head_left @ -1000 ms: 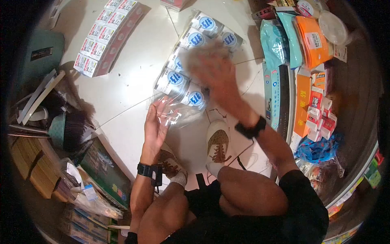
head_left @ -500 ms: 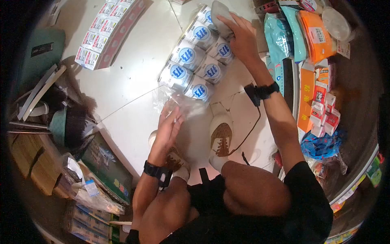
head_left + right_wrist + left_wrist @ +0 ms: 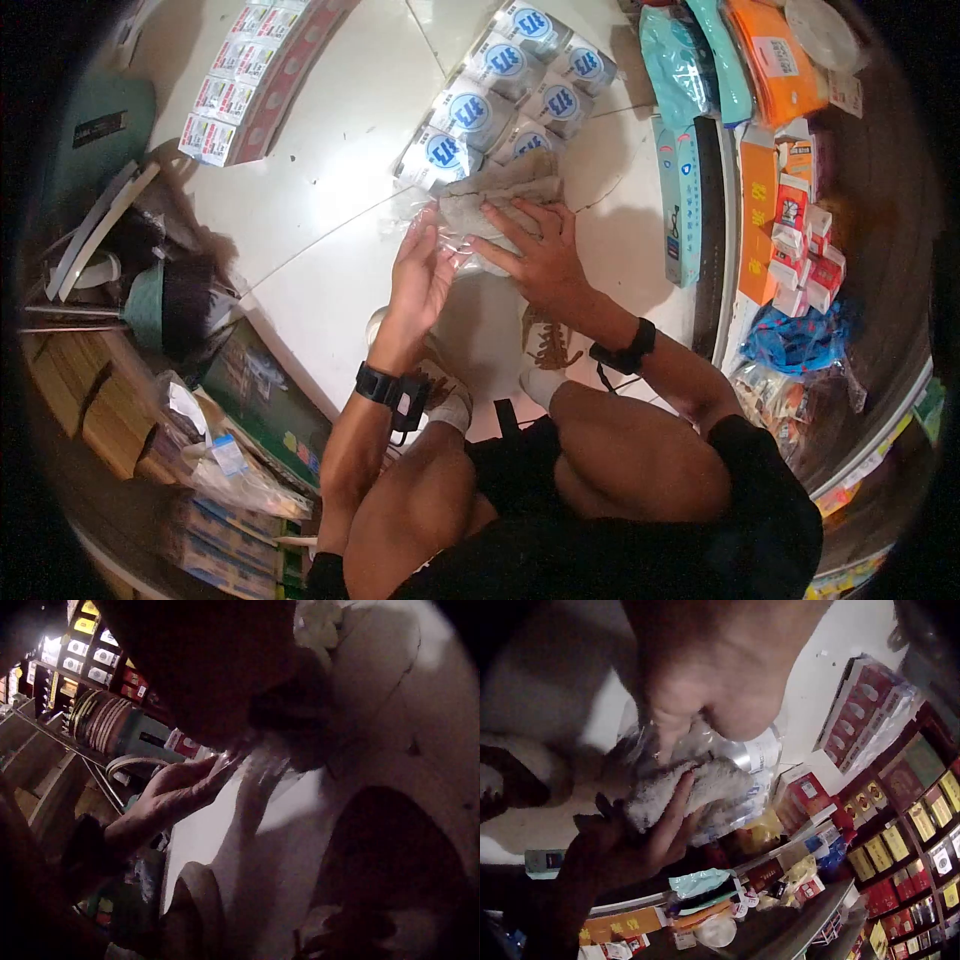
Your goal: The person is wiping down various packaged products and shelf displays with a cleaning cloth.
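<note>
A plastic-wrapped pack of white cans with blue round labels (image 3: pixel 468 112) lies on the tiled floor. The right hand (image 3: pixel 545 262) rests with spread fingers on a grey cloth (image 3: pixel 500 190) at the pack's near end; the cloth also shows in the left wrist view (image 3: pixel 694 791). Beside it, the left hand (image 3: pixel 420 275) pinches the loose clear plastic (image 3: pixel 408 203) at the pack's near left corner. In the right wrist view the left hand (image 3: pixel 176 787) has its fingertips at the plastic; the right hand there is dark.
A row of small white and red boxes (image 3: pixel 235 85) stands at the upper left. Teal and orange packets (image 3: pixel 775 75) and an orange carton (image 3: pixel 757 225) line the right side. A brush (image 3: pixel 180 305) and a green box (image 3: pixel 265 400) are at the left; shoes (image 3: pixel 548 340) stand below the hands.
The right hand has brought the cloth from the pack's far end down to its near end. The left hand stays by the plastic at the near left corner.
</note>
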Demonstrator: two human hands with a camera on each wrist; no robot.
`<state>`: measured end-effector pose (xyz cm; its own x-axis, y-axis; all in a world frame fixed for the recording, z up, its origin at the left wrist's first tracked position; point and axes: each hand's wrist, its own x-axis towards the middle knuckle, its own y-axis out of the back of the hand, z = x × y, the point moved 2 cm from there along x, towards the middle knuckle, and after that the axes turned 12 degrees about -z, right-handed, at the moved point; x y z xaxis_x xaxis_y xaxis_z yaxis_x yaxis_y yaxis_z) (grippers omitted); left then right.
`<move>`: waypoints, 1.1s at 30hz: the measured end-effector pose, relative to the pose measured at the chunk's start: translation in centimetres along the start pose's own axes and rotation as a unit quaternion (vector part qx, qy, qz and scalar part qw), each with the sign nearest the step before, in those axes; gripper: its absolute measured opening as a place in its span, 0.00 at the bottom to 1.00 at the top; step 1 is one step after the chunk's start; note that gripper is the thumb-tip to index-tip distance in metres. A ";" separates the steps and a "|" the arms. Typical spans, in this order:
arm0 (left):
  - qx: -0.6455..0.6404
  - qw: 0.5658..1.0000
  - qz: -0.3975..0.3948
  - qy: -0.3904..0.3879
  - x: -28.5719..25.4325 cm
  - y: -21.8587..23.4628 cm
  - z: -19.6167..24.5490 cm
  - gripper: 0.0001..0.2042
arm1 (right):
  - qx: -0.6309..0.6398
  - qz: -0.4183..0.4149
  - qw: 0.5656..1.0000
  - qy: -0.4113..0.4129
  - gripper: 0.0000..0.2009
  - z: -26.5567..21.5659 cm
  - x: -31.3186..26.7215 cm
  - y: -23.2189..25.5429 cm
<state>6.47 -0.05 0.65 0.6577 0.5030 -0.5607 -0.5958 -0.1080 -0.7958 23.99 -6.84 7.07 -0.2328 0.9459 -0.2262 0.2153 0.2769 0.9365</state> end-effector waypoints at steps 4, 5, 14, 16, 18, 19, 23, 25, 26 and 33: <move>0.038 0.999 -0.018 -0.027 -0.5 -0.8 0.5 0.22 | -0.018 0.018 0.999 0.023 0.27 3.0 0.8 0.3; 0.057 0.997 -0.040 -0.025 -0.8 -0.9 0.6 0.22 | -0.020 0.015 0.999 0.021 0.27 4.0 1.3 0.6; 0.106 0.993 -0.012 -0.050 -1.6 0.5 2.2 0.23 | -0.071 0.189 0.974 -0.101 0.30 16.9 9.6 4.0; 0.117 0.992 -0.008 -0.048 -2.0 0.9 2.8 0.23 | 0.015 0.188 0.975 -0.114 0.33 18.8 11.0 4.6; 0.130 0.990 -0.003 -0.049 -2.4 1.1 3.4 0.23 | 0.039 0.217 0.970 -0.101 0.35 20.4 12.6 4.7; 0.140 0.988 0.042 -0.045 -2.6 1.2 3.8 0.22 | 0.062 0.244 0.964 -0.090 0.37 20.9 12.9 4.8; 0.171 0.980 0.096 -0.035 -3.7 1.5 5.4 0.21 | 0.122 0.251 0.954 -0.107 0.37 18.8 11.9 7.5; 0.191 0.974 0.116 -0.027 -4.1 3.1 5.8 0.20 | 0.128 0.232 0.953 -0.150 0.37 16.1 10.3 8.6; 0.213 0.968 0.133 -0.014 -4.5 3.9 5.9 0.20 | 0.129 0.229 0.954 -0.147 0.37 15.3 9.5 8.7; 0.543 0.717 0.357 -0.254 -8.2 4.7 11.3 0.22 | 0.206 0.203 0.949 -0.121 0.38 12.4 4.9 8.7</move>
<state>-6.91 5.03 4.13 -0.0814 0.9291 -0.3607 -0.8861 0.0982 0.4531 36.52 2.32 10.74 0.1636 0.9861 0.0297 0.6056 -0.1242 0.7860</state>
